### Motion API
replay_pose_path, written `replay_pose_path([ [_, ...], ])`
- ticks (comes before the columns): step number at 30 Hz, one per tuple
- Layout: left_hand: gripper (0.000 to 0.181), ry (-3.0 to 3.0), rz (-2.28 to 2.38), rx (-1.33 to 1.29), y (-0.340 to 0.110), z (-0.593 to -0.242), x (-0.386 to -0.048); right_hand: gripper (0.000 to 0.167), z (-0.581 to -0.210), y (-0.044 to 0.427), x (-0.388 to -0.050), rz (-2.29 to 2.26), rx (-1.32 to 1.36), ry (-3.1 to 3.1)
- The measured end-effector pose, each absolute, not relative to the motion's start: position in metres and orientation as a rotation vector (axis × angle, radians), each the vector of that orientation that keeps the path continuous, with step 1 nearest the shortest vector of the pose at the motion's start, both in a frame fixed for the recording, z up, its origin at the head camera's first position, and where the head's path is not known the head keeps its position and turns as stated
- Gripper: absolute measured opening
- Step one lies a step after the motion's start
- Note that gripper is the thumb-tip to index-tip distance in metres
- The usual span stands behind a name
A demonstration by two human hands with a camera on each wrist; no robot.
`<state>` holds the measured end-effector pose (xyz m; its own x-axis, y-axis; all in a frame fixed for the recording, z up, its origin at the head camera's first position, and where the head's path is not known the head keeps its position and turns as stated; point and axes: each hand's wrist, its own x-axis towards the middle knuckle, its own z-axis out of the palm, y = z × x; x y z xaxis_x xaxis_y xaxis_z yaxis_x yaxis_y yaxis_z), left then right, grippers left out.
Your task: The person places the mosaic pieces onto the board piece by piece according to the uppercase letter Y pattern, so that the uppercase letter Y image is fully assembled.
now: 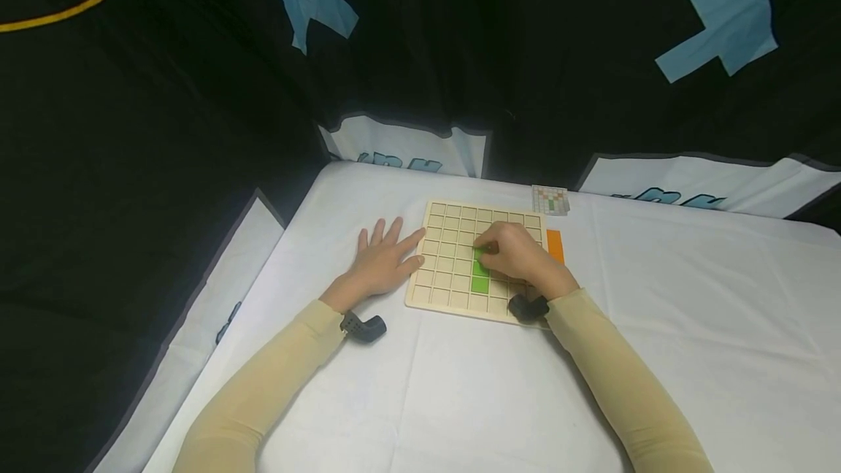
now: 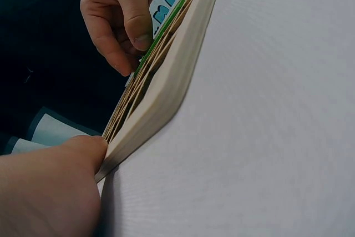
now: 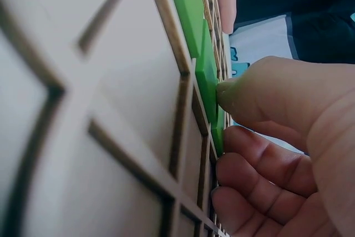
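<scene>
Column of flat, bright green tiles (image 1: 480, 285) lies on the square, pale wooden grid board (image 1: 449, 249), long axis running roughly 12 to 6 o'clock. From the right hand (image 1: 515, 250), the nearer, it extends toward 8 o'clock. Thumb and fingertips pinch the green tile (image 3: 206, 79) at its 12 o'clock end. Left hand (image 1: 381, 263), fingers spread apart, touches the board's 9 o'clock edge.

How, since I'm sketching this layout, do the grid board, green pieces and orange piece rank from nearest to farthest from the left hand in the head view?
1. Grid board: its left edge touches the left hand.
2. Green pieces: on the board, partly covered by the right hand.
3. Orange piece: past the board's right edge.
</scene>
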<state>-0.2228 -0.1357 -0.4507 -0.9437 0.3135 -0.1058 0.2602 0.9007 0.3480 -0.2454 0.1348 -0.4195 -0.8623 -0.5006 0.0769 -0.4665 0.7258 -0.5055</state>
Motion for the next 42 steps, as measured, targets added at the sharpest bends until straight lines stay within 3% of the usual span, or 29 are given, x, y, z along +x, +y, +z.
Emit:
replay_pose_path([
  [42, 0.062, 2.906, 0.501, 0.436, -0.135, -0.452, -0.223, 0.031, -0.415, 0.151, -0.244, -0.858, -0.743, 2.843],
])
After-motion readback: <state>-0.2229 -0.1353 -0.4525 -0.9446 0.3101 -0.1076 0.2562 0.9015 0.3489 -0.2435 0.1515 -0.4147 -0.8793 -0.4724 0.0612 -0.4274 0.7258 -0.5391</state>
